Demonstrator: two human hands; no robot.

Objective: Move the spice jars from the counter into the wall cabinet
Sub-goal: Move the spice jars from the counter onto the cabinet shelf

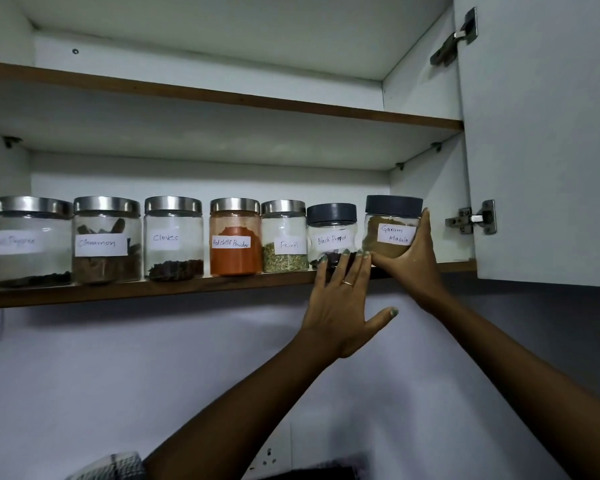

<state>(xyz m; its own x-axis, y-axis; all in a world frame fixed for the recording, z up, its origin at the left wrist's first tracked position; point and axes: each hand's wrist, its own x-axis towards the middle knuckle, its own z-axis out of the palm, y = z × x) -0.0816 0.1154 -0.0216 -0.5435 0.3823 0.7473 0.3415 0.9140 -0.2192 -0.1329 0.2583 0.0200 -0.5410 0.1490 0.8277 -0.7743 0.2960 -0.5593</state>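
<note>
A row of labelled spice jars stands on the lower shelf of the open wall cabinet: cinnamon, cloves, red chilli powder, fennel and black pepper. At the right end my right hand grips the Garam Masala jar, dark-lidded, at the shelf's front edge. My left hand is spread with straight fingers, its fingertips touching the base of the black pepper jar.
The cabinet door stands open at the right, with hinges on its inner face. The upper shelf shows nothing on it. A wall socket sits low on the wall below the cabinet.
</note>
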